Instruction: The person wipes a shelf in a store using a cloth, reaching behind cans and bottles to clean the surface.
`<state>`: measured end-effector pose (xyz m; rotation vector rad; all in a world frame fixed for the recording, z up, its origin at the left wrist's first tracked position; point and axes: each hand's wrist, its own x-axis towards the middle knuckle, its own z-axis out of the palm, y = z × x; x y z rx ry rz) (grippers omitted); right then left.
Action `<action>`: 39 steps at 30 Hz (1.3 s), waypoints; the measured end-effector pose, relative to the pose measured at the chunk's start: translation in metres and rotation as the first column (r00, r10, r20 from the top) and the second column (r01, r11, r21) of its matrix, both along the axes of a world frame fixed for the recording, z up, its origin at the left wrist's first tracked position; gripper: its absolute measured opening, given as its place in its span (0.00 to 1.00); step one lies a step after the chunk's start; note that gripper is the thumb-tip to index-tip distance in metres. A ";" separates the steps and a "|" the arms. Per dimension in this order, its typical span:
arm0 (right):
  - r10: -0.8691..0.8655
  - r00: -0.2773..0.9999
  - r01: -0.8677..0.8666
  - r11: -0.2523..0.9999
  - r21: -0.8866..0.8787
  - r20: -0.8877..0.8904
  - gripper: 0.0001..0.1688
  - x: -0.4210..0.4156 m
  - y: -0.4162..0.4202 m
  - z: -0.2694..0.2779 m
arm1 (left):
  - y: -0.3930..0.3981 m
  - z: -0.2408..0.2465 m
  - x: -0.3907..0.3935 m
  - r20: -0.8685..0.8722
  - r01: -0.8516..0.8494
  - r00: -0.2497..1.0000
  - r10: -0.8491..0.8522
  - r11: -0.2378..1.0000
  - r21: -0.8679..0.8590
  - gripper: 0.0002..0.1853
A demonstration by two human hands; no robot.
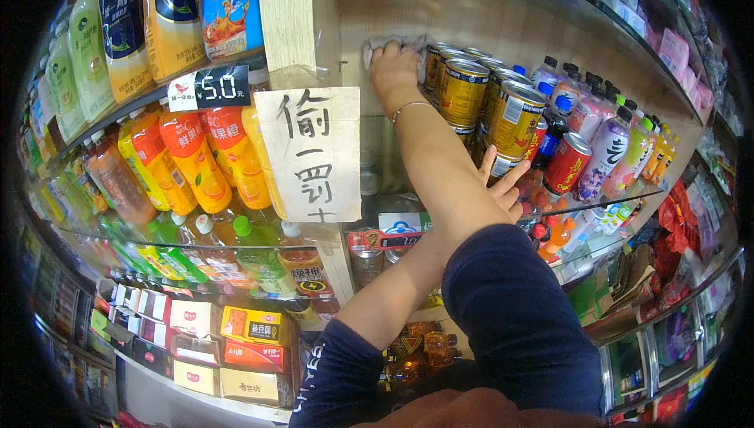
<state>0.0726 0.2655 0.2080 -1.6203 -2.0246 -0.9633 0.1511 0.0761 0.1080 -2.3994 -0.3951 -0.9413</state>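
My right hand (396,71), a bracelet on its wrist, presses a greyish cloth (367,57) to the shelf's back corner, left of the gold cans. Crossing underneath that arm, my left hand (505,189) has its fingers spread against the front of the stacked gold drink cans (463,93). Its palm is partly hidden by my right forearm. Beside the stack stand a red can (567,163) and a dark bottle with a blue cap (555,124).
A handwritten paper sign (318,157) hangs on the upright post (288,16). Orange juice bottles (191,163) fill the left shelf, above snack boxes (250,325). Purple-labelled bottles (605,154) stand to the right. A glass shelf edge (607,201) runs below them.
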 end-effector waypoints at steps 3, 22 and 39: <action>-0.023 0.989 0.044 0.988 -0.149 0.143 0.22 -0.007 -0.008 -0.010 | -0.002 0.000 0.000 -0.007 -0.064 0.998 0.064 0.998 0.003 0.30; 0.290 0.949 -0.307 0.758 -0.575 -0.124 0.21 0.023 -0.027 -0.019 | -0.005 -0.002 0.004 -0.179 -0.165 0.970 0.162 0.986 -0.001 0.35; 0.532 0.846 -0.425 0.647 -0.634 -0.024 0.31 -0.003 -0.033 -0.031 | 0.011 -0.012 0.008 -0.168 -0.123 0.979 0.115 0.992 -0.038 0.23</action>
